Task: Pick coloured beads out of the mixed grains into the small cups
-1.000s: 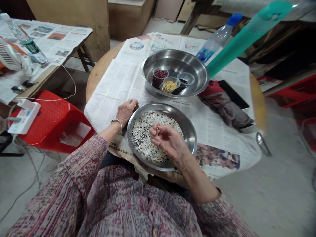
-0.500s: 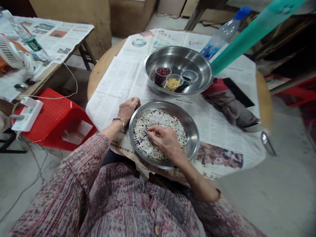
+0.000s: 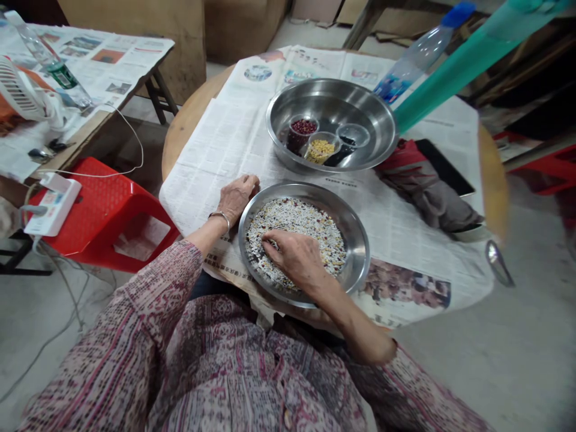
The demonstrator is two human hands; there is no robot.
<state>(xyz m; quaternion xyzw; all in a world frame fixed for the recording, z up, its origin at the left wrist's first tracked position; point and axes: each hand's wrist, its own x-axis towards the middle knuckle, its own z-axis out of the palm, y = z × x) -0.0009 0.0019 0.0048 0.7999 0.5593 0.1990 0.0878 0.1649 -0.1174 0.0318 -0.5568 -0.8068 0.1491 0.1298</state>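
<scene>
White grains [image 3: 303, 219] mixed with red and yellow, under a narrowly pinched right hand [image 3: 297, 255].
Whether anything sits between its nearly meeting fingertips [image 3: 267, 236] cannot be told. A shallow, round steel dish [image 3: 357, 249] contains the grains; the left hand [image 3: 237, 197], loosely bent, rests just beside its rim on the newspaper-covered wooden bench [image 3: 179, 135]. Beyond, a larger steel bowl [image 3: 330, 93] holds clear plastic cups [image 3: 303, 127].

A round, pale-wood table [image 3: 191, 117] stands on a light grey floor [image 3: 531, 336]. Off its left edge are a red plastic stool [image 3: 103, 198] and a newspaper-covered, dark-legged side table [image 3: 83, 144]; behind these stands a flat tan wooden panel [image 3: 148, 36]. Beyond the round table's far right edge, light is dim.
</scene>
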